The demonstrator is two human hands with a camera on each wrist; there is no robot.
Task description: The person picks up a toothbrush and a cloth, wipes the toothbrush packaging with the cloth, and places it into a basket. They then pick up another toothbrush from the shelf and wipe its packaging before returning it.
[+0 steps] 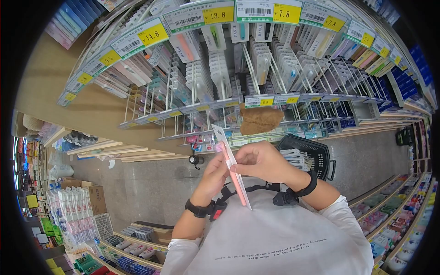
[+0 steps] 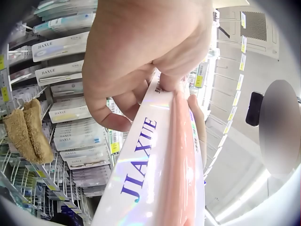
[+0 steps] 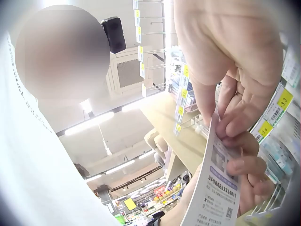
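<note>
A pink toothbrush in a flat blister pack [image 1: 238, 185] stands upright on edge between both hands, in front of the white shirt. My left hand [image 1: 211, 173] grips it from the brush side; the left wrist view shows the pack's "JIAXUE" front [image 2: 136, 162] with the pink handle [image 2: 183, 155] beside the lettering. From the other side, my right hand [image 1: 263, 160] pinches the card's edge between thumb and fingers. In the right wrist view, the card's printed back [image 3: 214, 188] faces the camera, and left-hand fingers [image 3: 247, 165] lie against it.
Shelf racks with hanging toothbrush packs [image 1: 197, 82] and yellow price tags [image 1: 218, 15] curve ahead. A brown fuzzy cloth [image 1: 261, 120] hangs on the lower rack. A black basket [image 1: 329, 158] holding several white packs stands on the floor [image 1: 151, 192]. Shelves line both sides.
</note>
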